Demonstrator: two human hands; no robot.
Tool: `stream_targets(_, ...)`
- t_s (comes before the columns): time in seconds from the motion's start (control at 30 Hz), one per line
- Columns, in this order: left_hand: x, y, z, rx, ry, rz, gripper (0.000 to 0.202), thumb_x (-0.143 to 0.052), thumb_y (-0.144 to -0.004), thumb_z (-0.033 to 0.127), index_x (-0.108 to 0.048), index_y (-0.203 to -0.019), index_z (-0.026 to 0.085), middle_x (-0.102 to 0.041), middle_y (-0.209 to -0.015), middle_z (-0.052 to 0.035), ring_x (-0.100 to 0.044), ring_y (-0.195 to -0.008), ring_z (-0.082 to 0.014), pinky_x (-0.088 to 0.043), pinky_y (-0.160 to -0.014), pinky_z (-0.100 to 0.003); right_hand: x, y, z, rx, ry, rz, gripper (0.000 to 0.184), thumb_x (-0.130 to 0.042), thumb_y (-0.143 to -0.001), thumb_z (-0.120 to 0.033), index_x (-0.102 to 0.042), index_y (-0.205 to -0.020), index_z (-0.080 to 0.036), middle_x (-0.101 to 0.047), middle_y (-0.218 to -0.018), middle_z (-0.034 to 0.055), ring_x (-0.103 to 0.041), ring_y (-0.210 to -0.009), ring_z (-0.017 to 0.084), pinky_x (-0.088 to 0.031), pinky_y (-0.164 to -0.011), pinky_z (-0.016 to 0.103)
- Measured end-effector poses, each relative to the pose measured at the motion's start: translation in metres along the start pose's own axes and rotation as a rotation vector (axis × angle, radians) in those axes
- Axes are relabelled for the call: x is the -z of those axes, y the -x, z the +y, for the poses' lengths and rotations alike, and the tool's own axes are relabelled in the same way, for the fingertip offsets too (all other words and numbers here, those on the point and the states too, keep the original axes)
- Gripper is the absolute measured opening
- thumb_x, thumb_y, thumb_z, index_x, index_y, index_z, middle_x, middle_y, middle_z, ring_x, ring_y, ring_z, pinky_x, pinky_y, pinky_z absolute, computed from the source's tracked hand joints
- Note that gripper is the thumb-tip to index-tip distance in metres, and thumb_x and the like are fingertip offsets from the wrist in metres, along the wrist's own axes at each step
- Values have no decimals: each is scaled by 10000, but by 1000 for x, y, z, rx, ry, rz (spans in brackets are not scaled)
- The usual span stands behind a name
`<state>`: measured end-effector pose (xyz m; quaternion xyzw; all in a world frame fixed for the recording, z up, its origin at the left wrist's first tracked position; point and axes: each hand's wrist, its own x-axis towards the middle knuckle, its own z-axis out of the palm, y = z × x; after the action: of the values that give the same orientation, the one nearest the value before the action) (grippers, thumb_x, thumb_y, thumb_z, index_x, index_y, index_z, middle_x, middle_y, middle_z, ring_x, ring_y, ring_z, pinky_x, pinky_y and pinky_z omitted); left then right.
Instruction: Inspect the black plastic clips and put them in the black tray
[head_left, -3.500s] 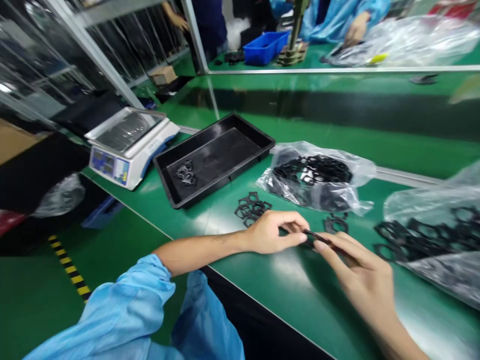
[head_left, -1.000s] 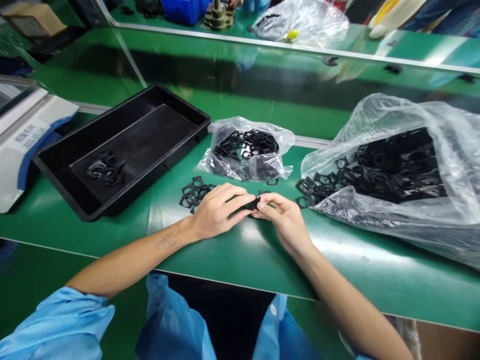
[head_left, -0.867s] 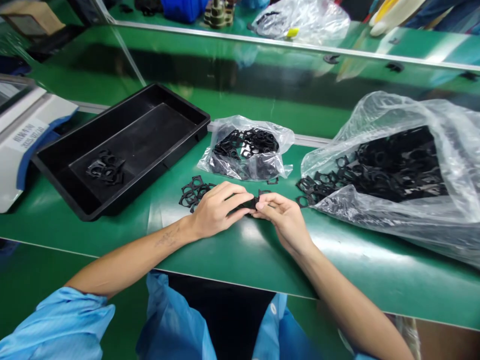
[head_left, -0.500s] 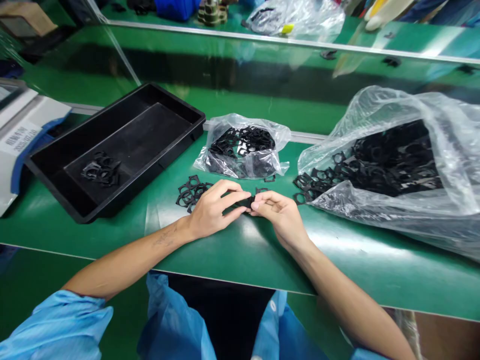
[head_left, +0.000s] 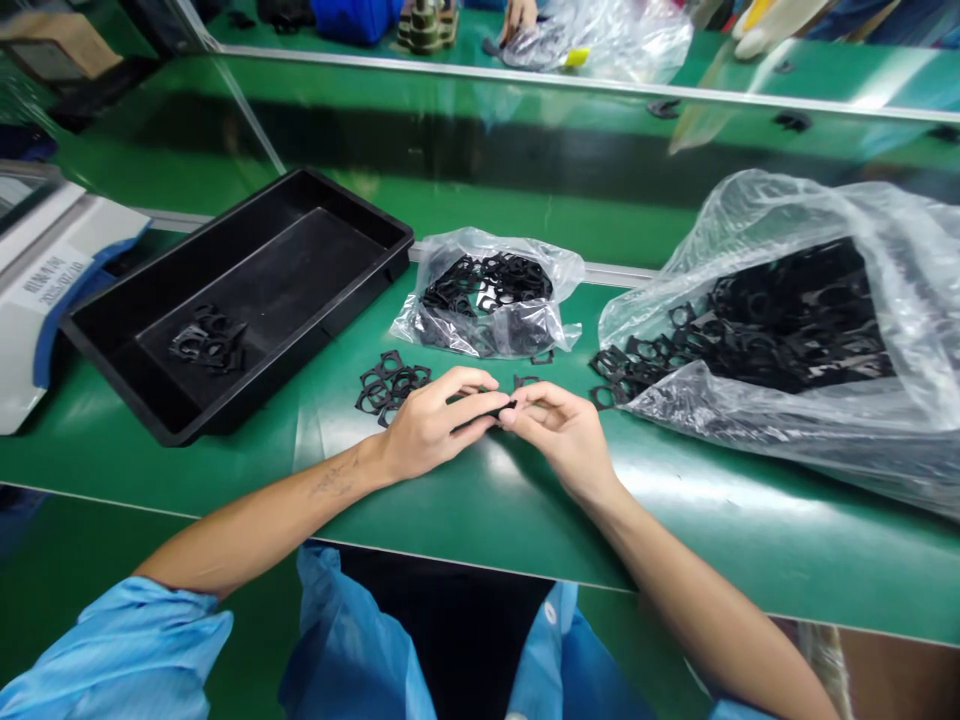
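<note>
Between the fingertips of both hands is a small black plastic part (head_left: 501, 408), seen nearly edge-on and mostly covered by the fingers. My left hand (head_left: 439, 420) pinches it from the left; my right hand (head_left: 555, 430) grips its right end with thumb and forefinger. Just left of my left hand lies a loose pile of black ring-shaped plastic parts (head_left: 391, 385). Another black part (head_left: 525, 380) lies on the green table right behind the fingers. Beyond them, a small clear bag (head_left: 480, 335) holds many similar pieces.
A black tray (head_left: 330, 310) with several black parts (head_left: 208, 340) stands at the left. A large clear bag (head_left: 757, 425) spills black parts at the right. A white and blue box (head_left: 75, 270) sits far left. Across the divider, another person's hand (head_left: 519, 18) touches a clear bag.
The black part between my fingers has tilted to a flatter, edge-on position, and my left fingers have closed in a little. Across the divider, another person's hand has come into view.
</note>
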<state>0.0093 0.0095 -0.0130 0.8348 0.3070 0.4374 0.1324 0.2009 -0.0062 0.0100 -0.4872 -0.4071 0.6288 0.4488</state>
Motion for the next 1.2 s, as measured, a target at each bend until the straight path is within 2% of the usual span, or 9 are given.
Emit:
stream_targets(0.17, 4, -4, 2, 62, 31, 60, 220, -648, -942, 268, -648, -1141, 176, -708, -1087, -100, -690, -1037, -199, -609, -906, -356, 1, 4, 1, 257, 177, 66, 259, -885, -713, -417, -739, -798, -220, -677, -819, 9, -658, -715, 139, -593, -732, 272)
stream_targets(0.33, 8, -6, 0, 177, 178, 99, 72, -640, -940, 230, -647, -970, 165, -717, -900, -56, -682, -860, -158, -568, -811, -302, 3, 6, 3, 426, 310, 43, 195, -819, -806, -406, -750, -831, -225, -667, -834, 26, -671, -732, 152, -634, -734, 290)
stream_targets(0.53, 7, -6, -2, 206, 295, 110, 64, -680, -914, 220, -646, -927, 167, -712, -866, -43, -677, -824, -148, -551, -783, -283, 5, 5, 6, 485, 349, 47, 151, -798, -836, -376, -753, -865, -235, -674, -857, 33, -681, -745, 155, -646, -732, 294)
stream_targets(0.83, 8, -6, 0, 90, 222, 141, 20, -684, -900, 154, -673, -907, 169, -710, -864, -42, -675, -838, -145, -551, -789, -283, 5, 6, 6, 516, 388, 50, 134, -782, -852, -360, -753, -860, -229, -679, -830, 36, -676, -742, 163, -636, -693, 288)
stream_targets(0.9, 8, -7, 0, 108, 230, 134, 20, -681, -904, 162, -668, -891, 167, -708, -855, -39, -674, -827, -141, -550, -784, -276, 4, 6, 5, 525, 397, 50, 118, -780, -855, -343, -753, -863, -229, -685, -831, 37, -677, -748, 165, -631, -697, 289)
stream_targets(1.07, 8, -6, -1, 253, 340, 115, 75, -692, -908, 222, -649, -919, 162, -706, -845, -38, -672, -791, -137, -557, -760, -267, 3, 7, 4, 564, 441, 56, 81, -768, -866, -310, -751, -857, -231, -700, -820, 42, -680, -755, 176, -614, -669, 290)
stream_targets(1.2, 7, -6, -2, 197, 314, 138, 67, -710, -898, 208, -660, -902, 163, -712, -848, -40, -678, -809, -141, -557, -777, -276, 3, 8, 3, 557, 452, 63, 96, -762, -871, -323, -749, -858, -228, -700, -815, 45, -680, -747, 178, -619, -669, 299)
